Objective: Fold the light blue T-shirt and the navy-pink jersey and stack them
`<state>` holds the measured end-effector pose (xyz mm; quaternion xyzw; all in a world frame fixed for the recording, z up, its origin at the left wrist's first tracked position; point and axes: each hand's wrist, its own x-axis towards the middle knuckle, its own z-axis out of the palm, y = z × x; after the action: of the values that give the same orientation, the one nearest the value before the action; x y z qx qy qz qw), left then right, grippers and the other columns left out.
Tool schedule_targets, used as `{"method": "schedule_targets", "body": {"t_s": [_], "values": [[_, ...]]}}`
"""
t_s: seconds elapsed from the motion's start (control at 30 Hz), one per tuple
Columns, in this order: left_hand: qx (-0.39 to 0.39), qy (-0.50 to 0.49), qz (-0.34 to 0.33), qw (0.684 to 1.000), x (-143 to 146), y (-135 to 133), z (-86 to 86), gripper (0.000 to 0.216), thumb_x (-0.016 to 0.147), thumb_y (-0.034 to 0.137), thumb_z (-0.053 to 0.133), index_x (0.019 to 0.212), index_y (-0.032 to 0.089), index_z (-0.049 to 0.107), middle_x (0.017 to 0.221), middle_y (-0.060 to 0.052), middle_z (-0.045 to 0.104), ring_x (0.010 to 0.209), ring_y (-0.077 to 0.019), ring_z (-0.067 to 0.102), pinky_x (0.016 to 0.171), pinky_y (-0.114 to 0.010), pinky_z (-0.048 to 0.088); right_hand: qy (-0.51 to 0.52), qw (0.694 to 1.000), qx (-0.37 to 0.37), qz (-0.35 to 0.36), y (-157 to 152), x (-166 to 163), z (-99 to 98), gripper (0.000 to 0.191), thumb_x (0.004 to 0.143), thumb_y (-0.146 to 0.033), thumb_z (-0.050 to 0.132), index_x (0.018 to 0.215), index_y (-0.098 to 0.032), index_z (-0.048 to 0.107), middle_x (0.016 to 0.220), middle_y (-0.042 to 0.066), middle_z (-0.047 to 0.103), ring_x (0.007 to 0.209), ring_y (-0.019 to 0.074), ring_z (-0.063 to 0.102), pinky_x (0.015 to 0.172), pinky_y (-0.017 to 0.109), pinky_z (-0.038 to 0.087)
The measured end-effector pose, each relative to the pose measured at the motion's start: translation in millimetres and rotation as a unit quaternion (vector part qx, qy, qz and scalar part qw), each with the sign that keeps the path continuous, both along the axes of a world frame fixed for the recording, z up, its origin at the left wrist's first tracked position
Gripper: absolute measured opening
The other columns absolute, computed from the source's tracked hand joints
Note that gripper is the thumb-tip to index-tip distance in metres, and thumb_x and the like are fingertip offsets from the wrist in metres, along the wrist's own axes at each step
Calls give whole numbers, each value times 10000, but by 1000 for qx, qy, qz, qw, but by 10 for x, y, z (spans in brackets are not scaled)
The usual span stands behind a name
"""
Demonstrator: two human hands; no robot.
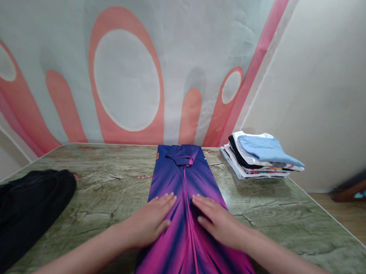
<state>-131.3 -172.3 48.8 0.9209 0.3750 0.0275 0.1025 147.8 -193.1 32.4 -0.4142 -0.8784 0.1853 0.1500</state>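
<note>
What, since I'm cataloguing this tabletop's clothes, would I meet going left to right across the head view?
Black cloth → purple-and-blue collared garment → stack of folded clothes.

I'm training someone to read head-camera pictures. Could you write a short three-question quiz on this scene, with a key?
1. What lies beneath the person's left hand and right hand?
2. True or false: the crumpled heap of black cloth lies to the right of both hands.
3. On the pile of folded, multicoloured cloth garments, what colour is the topmost piece? A: black; B: light blue; C: red.

Key:
1. A long, purple-and-navy patterned cloth garment.
2. False; it lies to their left.
3. B.
</note>
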Motion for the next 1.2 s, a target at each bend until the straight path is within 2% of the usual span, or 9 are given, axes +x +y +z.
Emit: {"method": "schedule_targets", "body": {"t_s": [0.1, 0.17, 0.23, 0.37, 0.47, 0.63, 0.87, 1.03, 1.2], "values": [[70, -57, 134, 987, 304, 571, -3, 643, 951, 378, 322, 1506, 91, 171, 1561, -152, 197, 1444, -274, 150, 1146, -443, 217, 17, 989, 77, -126, 678, -176, -65, 528, 971, -341, 346, 1458, -135, 353, 1536, 123, 281, 1427, 236, 227, 1158, 449, 235], [100, -50, 233, 966, 473, 944, -97, 677, 951, 430, 314, 1480, 22, 210, 1545, -215, 197, 1439, -322, 143, 1133, -494, 208, -18, 977, 86, -193, 1057, -287, -126, 567, 975, -367, 329, 1455, -65, 335, 1535, 169, 258, 1436, 260, 193, 1152, 462, 218], [111, -24, 284, 952, 542, 1193, -248, 710, 947, 496, 293, 1457, 2, 271, 1525, -243, 234, 1428, -354, 172, 1126, -525, 185, -57, 968, 77, -232, 1287, -331, -203, 603, 978, -409, 303, 1449, -33, 332, 1528, 190, 264, 1434, 273, 195, 1154, 467, 187], [142, -5, 279, 950, 440, 1312, -514, 749, 937, 587, 234, 1460, 58, 315, 1530, -204, 255, 1424, -347, 194, 1136, -530, 133, -97, 968, 71, -220, 1375, -208, -339, 671, 976, -495, 234, 1468, -43, 296, 1544, 168, 228, 1445, 257, 155, 1167, 449, 120], [141, -3, 255, 957, 349, 1267, -547, 755, 933, 606, 226, 1469, 80, 307, 1537, -186, 252, 1426, -330, 197, 1139, -510, 146, -102, 971, 62, -206, 1331, -98, -354, 693, 973, -521, 197, 1483, -57, 262, 1555, 149, 201, 1452, 240, 121, 1169, 440, 105], [123, 15, 233, 965, 391, 992, -457, 685, 951, 555, 250, 1468, 112, 324, 1543, -170, 246, 1431, -333, 180, 1136, -539, 133, -107, 974, 50, -191, 1080, -139, -291, 673, 974, -514, 219, 1484, -80, 272, 1552, 142, 213, 1449, 262, 134, 1161, 485, 120], [72, 10, 33, 997, 319, 45, -269, 623, 971, 556, 227, 1516, 259, 173, 1582, -65, 159, 1456, -275, 83, 1149, -560, 80, -71, 996, 57, -9, 71, -123, -119, 597, 985, -486, 291, 1516, -240, 171, 1562, 61, 214, 1451, 244, 127, 1168, 543, 82], [-14, 19, -55, 998, 179, -495, -108, 639, 969, 546, 281, 1519, 303, 63, 1587, -52, 94, 1456, -288, 48, 1148, -584, 46, -62, 996, -9, 67, -496, 41, 53, 630, 976, -465, 362, 1516, -291, 86, 1574, 26, 146, 1453, 237, 97, 1184, 516, 31], [-165, -12, -140, 976, 30, -882, 317, 598, 971, 511, 327, 1504, 367, 96, 1568, -8, 147, 1447, -282, 106, 1157, -564, 94, -30, 984, -101, 144, -858, 180, 403, 639, 958, -449, 424, 1500, -335, 103, 1541, 3, 233, 1434, 201, 189, 1196, 457, 71]]}}
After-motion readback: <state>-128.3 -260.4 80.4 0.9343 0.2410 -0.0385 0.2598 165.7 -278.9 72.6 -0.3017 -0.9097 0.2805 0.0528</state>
